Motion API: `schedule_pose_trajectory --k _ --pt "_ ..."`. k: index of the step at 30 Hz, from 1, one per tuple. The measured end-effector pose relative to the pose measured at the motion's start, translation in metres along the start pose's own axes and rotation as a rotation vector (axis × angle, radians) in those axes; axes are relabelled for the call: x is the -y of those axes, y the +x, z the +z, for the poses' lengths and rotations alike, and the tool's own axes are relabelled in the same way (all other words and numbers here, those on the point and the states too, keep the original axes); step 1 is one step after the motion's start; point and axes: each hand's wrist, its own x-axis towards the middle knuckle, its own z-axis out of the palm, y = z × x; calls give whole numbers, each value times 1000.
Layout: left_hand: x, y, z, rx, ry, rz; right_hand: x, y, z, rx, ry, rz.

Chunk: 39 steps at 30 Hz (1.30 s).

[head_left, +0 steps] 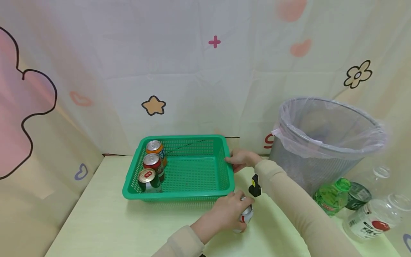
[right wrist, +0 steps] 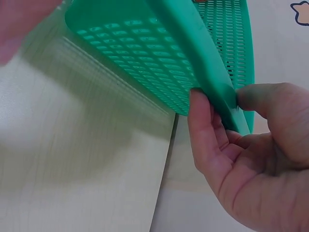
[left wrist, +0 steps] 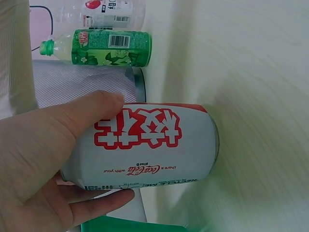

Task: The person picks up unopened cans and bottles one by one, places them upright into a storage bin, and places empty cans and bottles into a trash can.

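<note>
Possibly, a tug by the right hand (head_left: 242, 159), pinching the green basket (head_left: 192, 195), could topple its three cans (head_left: 152, 161); the left hand (head_left: 224, 213) grips a white can (left wrist: 149, 150).

In the head view the light is soft and even, with a faint shadow below the green basket (head_left: 179, 195). The wrist views are dimmer (the right one has pale glare on the table (right wrist: 17, 116)), and there the left hand (right wrist: 21, 21) is blurred.
</note>
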Motion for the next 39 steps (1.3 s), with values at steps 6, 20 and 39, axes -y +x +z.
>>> schedule_pose_trajectory --k 6,20,39 --pt "1 -1 0 14 5 -1 0 -1 1 3 29 -18" --pt "3 -5 -4 33 48 50 -5 1 4 0 117 -53" --pt "4 -8 -13 85 49 74 -14 1 10 -31 194 -111"
